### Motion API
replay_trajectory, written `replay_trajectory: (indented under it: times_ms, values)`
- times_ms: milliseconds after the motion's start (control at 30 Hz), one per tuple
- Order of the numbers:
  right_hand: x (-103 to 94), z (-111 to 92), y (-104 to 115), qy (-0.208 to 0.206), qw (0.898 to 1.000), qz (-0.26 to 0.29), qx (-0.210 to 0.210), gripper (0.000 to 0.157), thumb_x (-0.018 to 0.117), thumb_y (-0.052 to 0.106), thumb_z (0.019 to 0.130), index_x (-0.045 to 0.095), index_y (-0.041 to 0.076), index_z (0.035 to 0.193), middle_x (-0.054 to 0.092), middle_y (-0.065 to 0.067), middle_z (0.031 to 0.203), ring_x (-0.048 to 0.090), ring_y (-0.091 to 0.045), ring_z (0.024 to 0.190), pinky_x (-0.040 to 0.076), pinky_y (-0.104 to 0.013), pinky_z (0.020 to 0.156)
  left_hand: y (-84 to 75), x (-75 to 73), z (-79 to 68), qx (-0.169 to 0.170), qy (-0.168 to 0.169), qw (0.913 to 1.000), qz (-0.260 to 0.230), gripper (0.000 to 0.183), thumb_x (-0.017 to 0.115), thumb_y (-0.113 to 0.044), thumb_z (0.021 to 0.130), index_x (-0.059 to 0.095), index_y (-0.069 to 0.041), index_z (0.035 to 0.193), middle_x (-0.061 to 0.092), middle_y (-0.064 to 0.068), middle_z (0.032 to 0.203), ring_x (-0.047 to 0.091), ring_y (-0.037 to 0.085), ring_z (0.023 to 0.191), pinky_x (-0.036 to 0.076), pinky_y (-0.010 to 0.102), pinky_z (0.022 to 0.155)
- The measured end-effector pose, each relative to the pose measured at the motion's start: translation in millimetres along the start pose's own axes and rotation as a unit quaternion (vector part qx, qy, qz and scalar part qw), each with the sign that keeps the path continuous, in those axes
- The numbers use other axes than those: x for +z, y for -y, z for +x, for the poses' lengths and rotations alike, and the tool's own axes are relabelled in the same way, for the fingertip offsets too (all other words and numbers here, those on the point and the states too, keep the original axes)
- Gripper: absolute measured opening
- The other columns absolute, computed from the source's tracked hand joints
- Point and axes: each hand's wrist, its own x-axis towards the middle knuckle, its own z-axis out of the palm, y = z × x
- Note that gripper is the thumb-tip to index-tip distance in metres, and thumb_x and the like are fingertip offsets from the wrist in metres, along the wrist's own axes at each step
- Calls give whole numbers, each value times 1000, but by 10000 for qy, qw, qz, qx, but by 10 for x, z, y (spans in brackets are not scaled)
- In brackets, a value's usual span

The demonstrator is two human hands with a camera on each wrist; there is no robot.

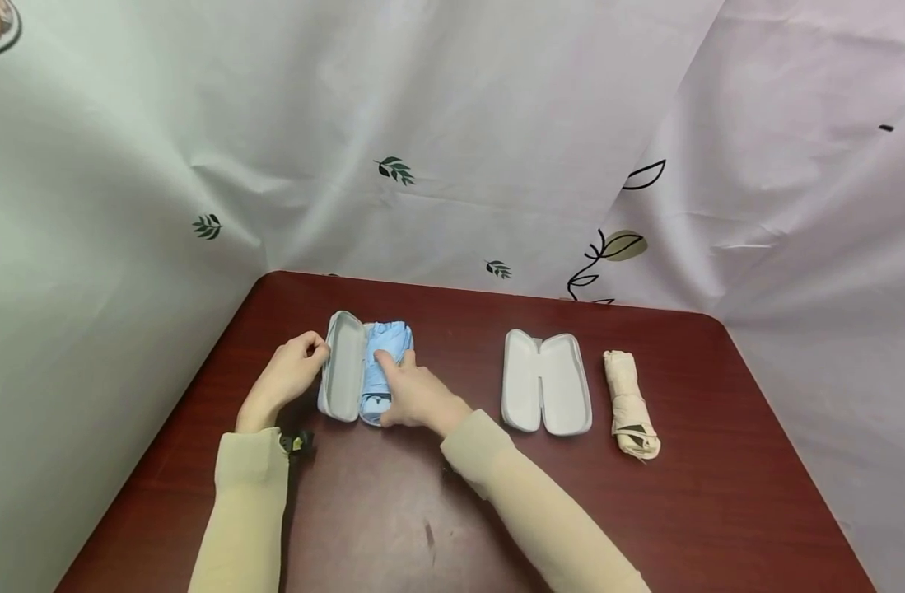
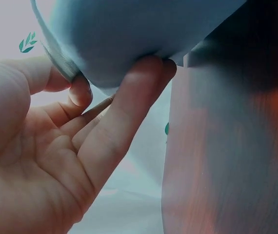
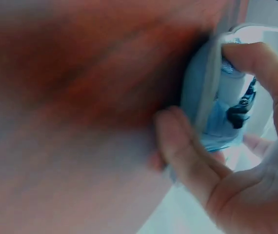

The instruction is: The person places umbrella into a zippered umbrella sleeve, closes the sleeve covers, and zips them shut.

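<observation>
A light grey hard case [image 1: 345,371] stands unfolded at the left of the table, its left half hollow. Its right half holds a folded light-blue umbrella [image 1: 388,362] with a dark strap [image 3: 241,109] near one end. My left hand [image 1: 295,371] pinches the outer edge of the left half, also seen from below as the case shell [image 2: 129,39]. My right hand [image 1: 422,395] spans the umbrella and the right half. In the right wrist view, one digit bends over the rim onto the umbrella's end while other fingers [image 3: 178,141] lie along the outside wall.
A second case [image 1: 563,387], pale and unfolded, lies right of my right hand. Beside it is a folded cream umbrella [image 1: 630,403]. The dark red table [image 1: 363,511] meets white curtains with leaf prints [image 1: 459,222] at its back and sides.
</observation>
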Motion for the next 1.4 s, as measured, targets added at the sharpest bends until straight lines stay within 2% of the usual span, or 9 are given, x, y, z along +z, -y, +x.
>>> replay_trajectory:
  times_ms: [233, 400, 600, 767, 900, 1133, 1300, 1333, 1400]
  values:
    - [10, 21, 141, 135, 9964, -781, 288, 108, 85, 42, 69, 20, 25, 154, 36, -24, 137, 56, -24, 62, 48, -36, 62, -6, -6, -17, 15, 43, 10000, 9, 19, 42, -17, 99, 51, -7, 86, 47, 8, 72, 48, 24, 69, 39, 36, 63]
    - [4, -82, 91, -212, 9972, -689, -175, 97, 82, 39, 76, 25, 21, 151, 40, -22, 131, 58, -24, 62, 49, -36, 58, -15, -15, -9, 12, 12, 10000, 63, 19, 42, -17, 100, 50, -7, 86, 46, 8, 72, 48, 24, 72, 38, 36, 65]
    - [-60, -152, -45, -182, 9979, -307, -537, 91, 80, 39, 80, 27, 21, 151, 40, -19, 126, 57, -21, 62, 47, -32, 55, -33, -17, 36, 13, 22, 10000, -49, 18, 41, -17, 100, 51, -7, 88, 46, 8, 73, 48, 25, 73, 38, 36, 64]
    - [-147, -170, -177, 41, 9977, 265, -617, 87, 77, 39, 83, 29, 21, 152, 39, -18, 130, 58, -21, 81, 49, -31, 73, -67, 16, 66, -14, 43, 9999, -144, 19, 42, -18, 100, 49, -8, 87, 44, 8, 72, 47, 24, 69, 39, 35, 60]
    - [-195, -189, -252, -185, 9950, 681, -702, 69, 66, 36, 93, 34, 19, 151, 42, -13, 129, 54, -19, 95, 46, -32, 85, -68, 11, 66, -44, 18, 9999, -132, 19, 41, -19, 100, 50, -7, 87, 43, 8, 73, 46, 24, 70, 38, 35, 60]
    - [-149, -168, -315, -703, 9871, 1365, -458, 44, 58, 27, 97, 51, 15, 138, 54, -5, 118, 53, -16, 97, 46, -34, 82, -38, -2, 20, -135, 94, 9998, -110, 23, 40, -25, 102, 50, -7, 91, 43, 8, 75, 47, 24, 74, 38, 36, 63]
    - [-75, -94, -331, -914, 9665, 2389, 230, 39, 60, 21, 95, 54, 9, 132, 57, -7, 105, 53, -18, 91, 46, -34, 80, -7, 2, -4, -257, 115, 9993, -228, 22, 41, -26, 103, 48, -6, 101, 47, 11, 84, 48, 26, 83, 39, 37, 68]
    - [-67, -76, -331, -889, 9549, 2801, 436, 40, 60, 20, 95, 53, 7, 132, 58, -9, 105, 55, -18, 91, 47, -34, 80, -5, 2, -8, -288, 129, 9991, -296, 23, 41, -27, 103, 48, -5, 105, 49, 12, 87, 49, 27, 85, 39, 37, 69]
    - [-60, -43, -335, -756, 9149, 3867, 879, 43, 58, 17, 95, 50, 2, 134, 60, -11, 108, 59, -20, 93, 50, -36, 82, 0, 3, -11, -377, 179, 9982, -438, 28, 42, -29, 103, 46, -4, 117, 52, 15, 97, 51, 28, 90, 41, 38, 73]
